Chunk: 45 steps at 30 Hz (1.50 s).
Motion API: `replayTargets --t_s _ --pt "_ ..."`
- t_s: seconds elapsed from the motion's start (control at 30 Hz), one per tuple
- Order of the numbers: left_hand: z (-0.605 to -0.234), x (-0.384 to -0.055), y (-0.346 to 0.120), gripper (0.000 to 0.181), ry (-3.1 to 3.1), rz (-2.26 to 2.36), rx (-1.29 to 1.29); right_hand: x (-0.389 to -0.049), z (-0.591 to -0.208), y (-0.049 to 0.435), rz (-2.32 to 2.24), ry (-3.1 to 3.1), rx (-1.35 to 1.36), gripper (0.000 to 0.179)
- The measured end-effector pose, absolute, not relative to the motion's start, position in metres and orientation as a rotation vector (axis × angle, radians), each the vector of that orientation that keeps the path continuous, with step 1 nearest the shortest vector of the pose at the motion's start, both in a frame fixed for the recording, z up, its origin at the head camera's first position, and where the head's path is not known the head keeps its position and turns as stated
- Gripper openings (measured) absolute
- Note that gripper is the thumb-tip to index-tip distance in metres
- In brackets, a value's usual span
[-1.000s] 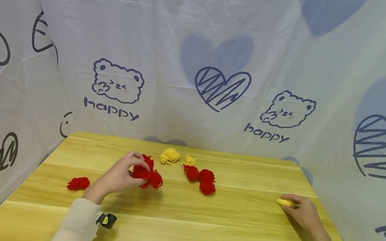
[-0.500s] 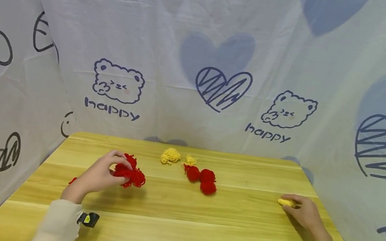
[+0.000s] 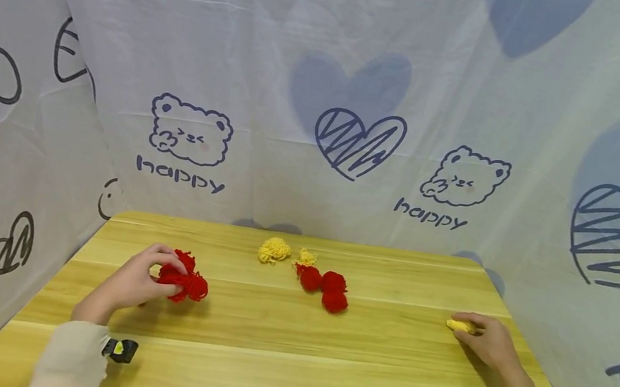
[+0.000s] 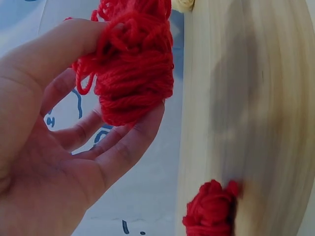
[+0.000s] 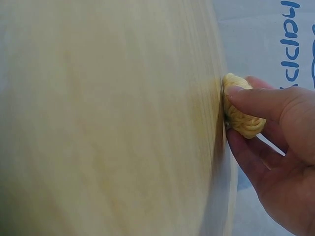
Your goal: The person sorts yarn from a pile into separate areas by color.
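Note:
My left hand [image 3: 136,276] grips a tangled red yarn bundle [image 3: 192,283] between thumb and fingers, over the left part of the table. Loose loops stick out of this bundle in the left wrist view, and the table shows apart from it. Another small red yarn skein [image 4: 209,211] lies on the table close by; in the head view the left hand hides nearly all of it. At the right, my right hand [image 3: 491,343] pinches a small yellow yarn skein [image 5: 244,113] down at the table surface, thumb on one side and fingers on the other.
Several red yarn balls [image 3: 333,292] sit together at the middle of the wooden table [image 3: 290,370]. Behind them are a yellow yarn clump [image 3: 274,250] and a smaller yellow clump [image 3: 306,257]. A printed white curtain [image 3: 267,169] hangs around the table's back and sides.
My left hand has carried the red yarn bundle leftward, from near the table's middle to over the small red skein, now covering it. The right hand with the yellow skein has stayed in place.

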<state>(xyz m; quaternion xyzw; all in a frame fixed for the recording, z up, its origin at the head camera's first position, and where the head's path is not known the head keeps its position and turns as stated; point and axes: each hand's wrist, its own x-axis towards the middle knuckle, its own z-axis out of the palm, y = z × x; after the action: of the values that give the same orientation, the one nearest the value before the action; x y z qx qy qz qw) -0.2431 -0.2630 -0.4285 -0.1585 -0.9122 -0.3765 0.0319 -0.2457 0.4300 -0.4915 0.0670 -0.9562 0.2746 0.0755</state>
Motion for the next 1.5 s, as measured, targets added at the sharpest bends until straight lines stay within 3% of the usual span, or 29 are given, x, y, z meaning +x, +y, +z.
replayTargets --t_s 1.5 --pt "-0.445 -0.245 -0.289 0.016 -2.922 -1.036 -0.461 -0.248 -0.491 0.429 0.857 -2.89 0.137 0.032"
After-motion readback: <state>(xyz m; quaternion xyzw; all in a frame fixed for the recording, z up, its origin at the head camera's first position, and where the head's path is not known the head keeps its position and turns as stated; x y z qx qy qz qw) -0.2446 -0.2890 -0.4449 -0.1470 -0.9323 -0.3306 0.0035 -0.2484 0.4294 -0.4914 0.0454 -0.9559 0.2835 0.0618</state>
